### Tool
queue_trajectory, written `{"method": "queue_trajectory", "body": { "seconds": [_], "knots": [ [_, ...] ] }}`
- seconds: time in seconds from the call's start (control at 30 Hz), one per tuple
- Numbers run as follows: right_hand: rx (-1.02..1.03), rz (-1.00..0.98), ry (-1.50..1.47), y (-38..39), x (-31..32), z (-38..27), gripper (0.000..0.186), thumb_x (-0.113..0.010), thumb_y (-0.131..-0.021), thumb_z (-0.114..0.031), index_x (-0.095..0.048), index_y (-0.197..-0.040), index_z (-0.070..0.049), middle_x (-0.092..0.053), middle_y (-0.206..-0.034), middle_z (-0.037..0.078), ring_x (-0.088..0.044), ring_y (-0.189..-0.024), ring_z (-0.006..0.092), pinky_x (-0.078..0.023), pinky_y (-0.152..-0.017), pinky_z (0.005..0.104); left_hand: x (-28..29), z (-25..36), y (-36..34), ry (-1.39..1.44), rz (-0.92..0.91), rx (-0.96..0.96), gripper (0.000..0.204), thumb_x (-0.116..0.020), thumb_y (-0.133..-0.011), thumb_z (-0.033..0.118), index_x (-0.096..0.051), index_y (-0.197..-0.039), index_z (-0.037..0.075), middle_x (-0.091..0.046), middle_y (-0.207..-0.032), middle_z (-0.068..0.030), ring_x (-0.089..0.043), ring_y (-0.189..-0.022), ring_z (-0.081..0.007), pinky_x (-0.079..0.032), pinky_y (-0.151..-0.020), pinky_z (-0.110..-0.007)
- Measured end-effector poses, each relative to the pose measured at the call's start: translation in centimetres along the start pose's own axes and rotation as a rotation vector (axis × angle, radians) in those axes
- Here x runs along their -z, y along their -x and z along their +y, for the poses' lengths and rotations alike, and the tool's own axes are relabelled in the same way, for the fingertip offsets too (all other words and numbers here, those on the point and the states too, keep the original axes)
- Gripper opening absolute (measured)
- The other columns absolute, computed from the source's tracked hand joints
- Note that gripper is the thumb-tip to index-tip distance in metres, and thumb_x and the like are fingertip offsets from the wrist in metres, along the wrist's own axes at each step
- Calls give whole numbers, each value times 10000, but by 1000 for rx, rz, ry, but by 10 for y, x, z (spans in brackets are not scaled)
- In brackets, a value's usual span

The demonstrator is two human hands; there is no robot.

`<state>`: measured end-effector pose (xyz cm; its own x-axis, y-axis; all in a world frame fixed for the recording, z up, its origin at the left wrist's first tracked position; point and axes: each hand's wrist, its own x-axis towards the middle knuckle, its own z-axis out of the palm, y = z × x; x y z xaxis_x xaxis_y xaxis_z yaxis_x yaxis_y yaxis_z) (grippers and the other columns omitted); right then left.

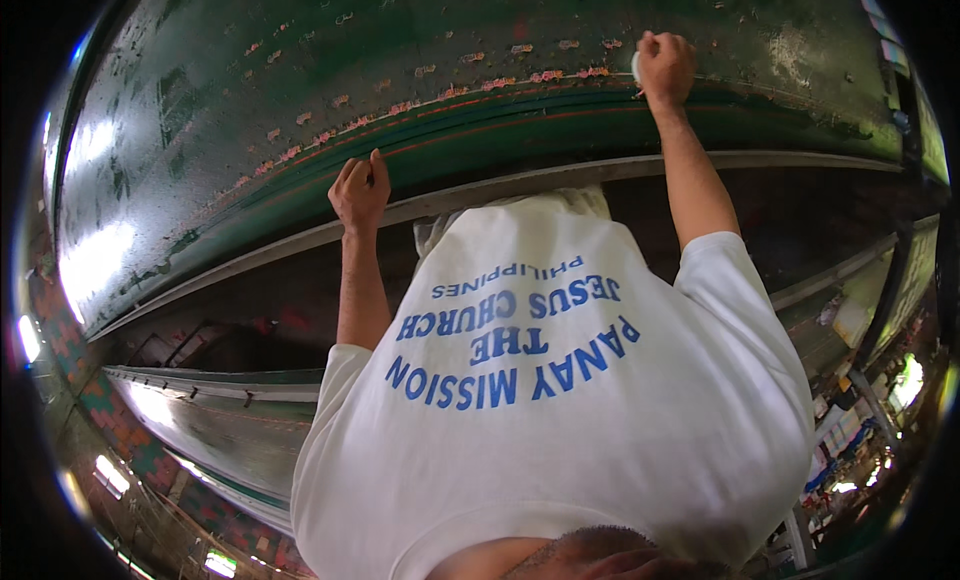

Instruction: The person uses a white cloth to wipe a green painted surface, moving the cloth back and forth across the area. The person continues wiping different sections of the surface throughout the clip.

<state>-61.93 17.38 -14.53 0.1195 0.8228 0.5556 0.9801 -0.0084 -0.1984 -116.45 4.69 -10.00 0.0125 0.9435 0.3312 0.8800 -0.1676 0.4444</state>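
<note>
A long, slanted green work surface spans the upper view, marked with rows of small pinkish printed-looking patches along a pale line. My right hand is closed on a small white object against this surface, at the right end of the row. Lower and to the left, my left hand is curled near the surface's lower edge, below the patches; whether it grips anything is hidden.
A metal rail runs under the green surface, above a dark gap. Another long green surface lies lower left. Dark posts and clutter are on the right. My white T-shirt fills the lower middle.
</note>
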Motion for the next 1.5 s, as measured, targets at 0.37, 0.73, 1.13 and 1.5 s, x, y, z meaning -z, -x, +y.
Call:
{"method": "queue_trajectory", "body": {
  "seconds": [0.37, 0.73, 1.13, 1.5],
  "knots": [
    [-93, 27, -12, 21, -13, -52, 246, -790, -956, -306, -738, -844, -94, -735, -910, 123, -690, -942, 377, -540, -884, 551, 2, 1, 15, 109, 91, -22, 497, -812, -974, 86, -457, -626, 78, -450, -609, -85, -448, -467, -288, -373, -454, -400],
    [-104, 79, -51, 3, -40, -68, 245, -766, -939, -294, -722, -820, -85, -740, -919, 140, -681, -966, 414, -528, -934, 542, 0, 4, 17, 84, 182, -64, 529, -824, -956, 75, -420, -615, 93, -424, -594, -76, -425, -458, -272, -356, -442, -385],
    [-52, 49, -60, -12, -42, -89, 265, -767, -939, -293, -716, -786, -82, -737, -910, 143, -684, -953, 393, -498, -903, 550, -7, 4, 19, -3, 233, -49, 518, -822, -932, 49, -421, -609, 105, -430, -591, -61, -436, -456, -262, -361, -436, -381],
    [-33, 60, 21, -38, -64, -63, 242, -754, -938, -354, -749, -816, -146, -737, -912, 91, -698, -961, 373, -499, -892, 551, -8, 8, 14, 1, 222, -87, 497, -813, -946, 68, -452, -606, 108, -447, -590, -53, -471, -458, -256, -384, -445, -379]
  ]
}}
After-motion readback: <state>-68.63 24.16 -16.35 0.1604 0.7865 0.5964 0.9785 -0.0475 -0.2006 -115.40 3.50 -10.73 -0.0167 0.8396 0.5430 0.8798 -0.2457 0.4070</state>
